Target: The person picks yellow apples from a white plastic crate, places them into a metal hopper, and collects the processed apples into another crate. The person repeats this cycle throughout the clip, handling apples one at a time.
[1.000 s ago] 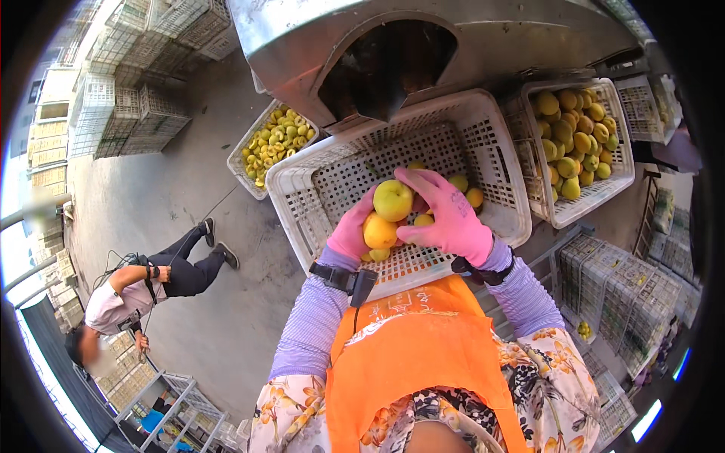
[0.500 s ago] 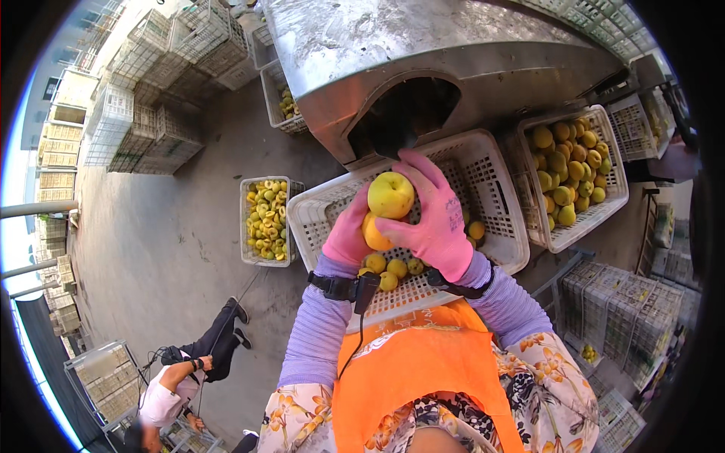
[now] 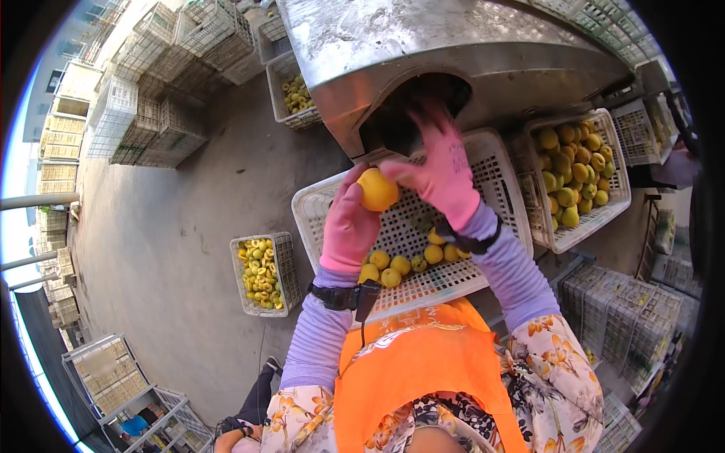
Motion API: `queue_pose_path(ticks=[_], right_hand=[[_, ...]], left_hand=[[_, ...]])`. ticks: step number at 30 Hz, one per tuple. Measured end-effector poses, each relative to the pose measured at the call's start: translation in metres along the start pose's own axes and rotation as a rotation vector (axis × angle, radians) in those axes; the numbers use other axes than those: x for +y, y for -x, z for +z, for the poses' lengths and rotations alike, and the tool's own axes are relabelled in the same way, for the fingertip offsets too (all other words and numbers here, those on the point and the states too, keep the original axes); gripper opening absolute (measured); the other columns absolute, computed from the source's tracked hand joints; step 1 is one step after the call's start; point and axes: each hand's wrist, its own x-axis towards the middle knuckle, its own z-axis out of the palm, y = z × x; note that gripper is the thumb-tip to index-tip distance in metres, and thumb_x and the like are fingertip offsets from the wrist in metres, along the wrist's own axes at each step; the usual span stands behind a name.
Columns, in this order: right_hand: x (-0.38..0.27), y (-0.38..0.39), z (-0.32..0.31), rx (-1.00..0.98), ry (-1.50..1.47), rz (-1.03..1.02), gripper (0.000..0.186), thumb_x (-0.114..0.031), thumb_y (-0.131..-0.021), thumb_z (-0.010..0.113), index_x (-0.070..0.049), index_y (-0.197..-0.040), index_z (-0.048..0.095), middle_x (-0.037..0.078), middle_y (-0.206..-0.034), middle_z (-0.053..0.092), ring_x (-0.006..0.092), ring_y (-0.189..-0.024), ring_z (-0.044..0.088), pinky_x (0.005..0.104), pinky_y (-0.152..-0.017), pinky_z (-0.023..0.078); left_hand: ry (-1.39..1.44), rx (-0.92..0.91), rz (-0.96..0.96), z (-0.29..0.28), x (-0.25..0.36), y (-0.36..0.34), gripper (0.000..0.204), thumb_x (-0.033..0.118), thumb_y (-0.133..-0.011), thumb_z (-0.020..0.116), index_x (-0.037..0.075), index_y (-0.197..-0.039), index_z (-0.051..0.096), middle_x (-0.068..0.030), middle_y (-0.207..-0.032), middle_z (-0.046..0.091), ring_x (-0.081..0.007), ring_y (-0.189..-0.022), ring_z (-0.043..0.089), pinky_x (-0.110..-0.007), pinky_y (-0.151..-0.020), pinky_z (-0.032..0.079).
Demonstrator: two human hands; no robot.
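Note:
My left hand [image 3: 351, 226], in a pink glove, grips a round orange-yellow peach [image 3: 378, 189] above a large white slotted crate [image 3: 313, 208]. My right hand [image 3: 445, 170], gloved the same, stretches up toward the dark opening [image 3: 400, 113] of a metal machine. Its thumb points out close to the peach, well apart from the fingers. The fingertips are blurred against the dark, and I see no fruit between them and the thumb. Several yellow peaches [image 3: 390, 277] lie along the near side of the crate below my hands.
The metal housing [image 3: 483, 68] overhangs the crate's far side. A crate of whole peaches [image 3: 578, 177] stands at right, one of cut yellow fruit [image 3: 260, 272] on the floor at left. Another fruit crate [image 3: 294, 98] is farther off. A person [image 3: 249, 423] is at lower left.
My right hand has moved up and away from my left toward the opening. The greenish-yellow peach between my hands is gone from view. The left crate of cut fruit has shifted nearer, as has the person.

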Motion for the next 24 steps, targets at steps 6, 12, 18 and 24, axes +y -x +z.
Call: queue_pose_path(ticks=[6, 12, 18, 24], right_hand=[[-0.016, 0.037, 0.011, 0.032, 0.112, -0.068, 0.078, -0.052, -0.071, 0.083, -0.004, -0.13, 0.063, 0.014, -0.141, 0.056, 0.0409, -0.14, 0.044, 0.059, -0.117, 0.033], [0.07, -0.015, 0.08, 0.309, 0.342, 0.004, 0.071, -0.052, -0.08, 0.08, -0.004, -0.129, 0.064, 0.021, -0.134, 0.061, 0.0428, -0.129, 0.055, 0.0569, -0.11, 0.041], [0.047, -0.05, 0.028, 0.195, 0.084, -0.048, 0.057, -0.053, -0.086, 0.075, -0.008, -0.12, 0.069, 0.014, -0.128, 0.067, 0.0357, -0.115, 0.063, 0.0497, -0.1, 0.047], [0.138, 0.118, 0.002, -0.467, 0.302, 0.257, 0.036, -0.04, -0.094, 0.068, -0.01, -0.113, 0.075, 0.008, -0.127, 0.07, 0.0297, -0.111, 0.068, 0.0487, -0.096, 0.051]], left_hand=[[-0.276, 0.041, 0.191, 0.038, -0.008, -0.006, 0.049, 0.023, -0.107, 0.057, 0.004, -0.151, 0.045, -0.0132, -0.148, 0.052, -0.0226, -0.135, 0.052, -0.041, -0.112, 0.045], [-0.734, 0.398, -0.047, -0.026, -0.026, 0.005, 0.056, 0.029, -0.107, 0.056, 0.007, -0.156, 0.042, -0.0105, -0.147, 0.052, -0.0184, -0.123, 0.056, -0.036, -0.106, 0.046], [-1.544, 0.41, -0.339, -0.14, -0.138, -0.039, 0.074, 0.041, -0.093, 0.069, 0.02, -0.159, 0.042, -0.0201, -0.159, 0.041, -0.0387, -0.141, 0.045, -0.047, -0.114, 0.04], [-1.958, 0.299, -0.235, -0.163, -0.225, -0.105, 0.065, 0.041, -0.091, 0.067, 0.022, -0.152, 0.05, -0.0215, -0.158, 0.041, -0.0413, -0.144, 0.041, -0.056, -0.111, 0.041]])
